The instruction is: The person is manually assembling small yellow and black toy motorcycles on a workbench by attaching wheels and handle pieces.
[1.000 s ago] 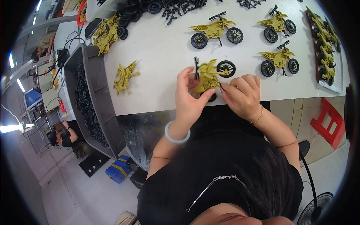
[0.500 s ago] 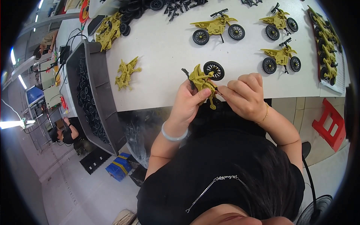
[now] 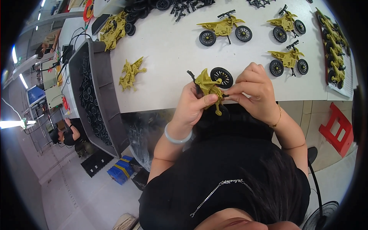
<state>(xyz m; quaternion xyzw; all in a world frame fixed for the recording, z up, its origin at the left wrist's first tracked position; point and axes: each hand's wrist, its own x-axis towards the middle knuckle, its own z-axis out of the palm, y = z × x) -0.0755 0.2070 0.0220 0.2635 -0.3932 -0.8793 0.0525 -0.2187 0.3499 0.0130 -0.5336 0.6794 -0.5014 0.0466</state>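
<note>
A yellow-green toy motorcycle [image 3: 206,81] with black handlebars is held on its side in my left hand [image 3: 193,102], the thumb pressed on its frame. One black spoked wheel [image 3: 221,78] sticks out toward the far side. My right hand [image 3: 257,92] pinches a small black part [image 3: 226,96], which looks like a kickstand, against the frame between thumb and forefinger. Whether that part is seated in the frame I cannot tell. On the table beyond stand several finished toy motorcycles, one [image 3: 286,59] nearest my right hand. To the left lies a bare yellow-green frame [image 3: 131,73].
A grey bin [image 3: 103,96] of black wheels stands at the table's left end. Far back lie piled frames [image 3: 114,31], black wheels [image 3: 130,28] and black handlebar pieces [image 3: 183,7]. A tray of motorcycles [image 3: 336,57] is at the right, a red stool [image 3: 337,128] below. Another person [image 3: 71,134] sits far left.
My right hand has turned and opened out a little, its pinching fingertips now showing the small black part. The held motorcycle has shifted slightly right and nearer to me.
</note>
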